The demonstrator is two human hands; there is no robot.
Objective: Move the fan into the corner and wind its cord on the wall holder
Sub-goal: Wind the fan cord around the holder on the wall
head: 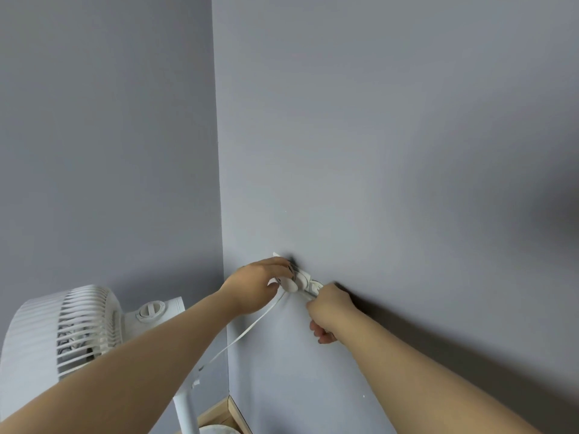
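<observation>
Showing white wall holder [296,281] fixed on right-hand grey wall [376,151], near room corner. Left grip [257,286] curled at holder's left side, pinching cord [247,330]; right grip [329,311] closed round cord at holder's right. Cord flat, white, long axis slanting down-left from holder toward white pole [185,411]. Fan [62,327] standing in corner, pole upright, grille facing left. Wooden floor [216,415] below. Bare forearms reaching in from lower edge.

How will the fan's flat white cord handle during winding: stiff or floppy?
Probably floppy: the cord is thin and flat, straight only where it looks pulled taut between the wall holder and the fan. Likely light. It may slip off the holder's smooth pegs unless the left hand pins it.
</observation>
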